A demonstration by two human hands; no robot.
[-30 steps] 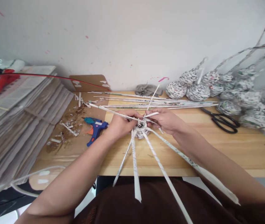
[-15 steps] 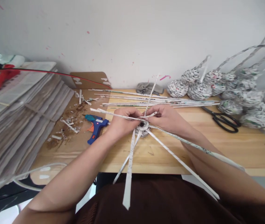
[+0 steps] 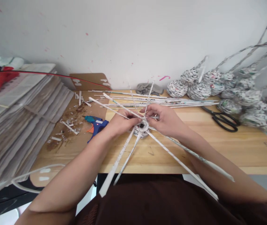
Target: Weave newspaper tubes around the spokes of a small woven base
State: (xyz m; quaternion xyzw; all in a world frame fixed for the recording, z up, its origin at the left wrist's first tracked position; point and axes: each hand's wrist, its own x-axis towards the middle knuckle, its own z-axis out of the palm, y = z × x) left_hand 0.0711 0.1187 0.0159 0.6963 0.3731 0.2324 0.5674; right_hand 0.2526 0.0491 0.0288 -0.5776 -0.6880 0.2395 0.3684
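Between my hands is a small round piece woven from rolled paper (image 3: 144,128), with a dark hole in its middle. Paper strips radiate from it, among them a long one flaring toward my lap (image 3: 108,180). My left hand (image 3: 124,122) is closed on the woven piece's left edge, thumb and fingers pinching near the rim. On the far right side, my right hand (image 3: 165,118) pinches a paper strip against the rim, its short end showing between the fingers. The fingers partly hide the far rim.
Loose paper sticks (image 3: 171,101) lie behind my hands, beside a grey cloth (image 3: 148,88). A blue glue gun (image 3: 97,126) and paper scraps are left; black scissors (image 3: 224,121) and several woven paper balls (image 3: 199,90) are right. Stacked newspapers (image 3: 41,100) stand far left.
The strip that lay across the far rim now points away to the upper left. The wide near strip has swung left, and the woven piece appears slightly turned between my hands.
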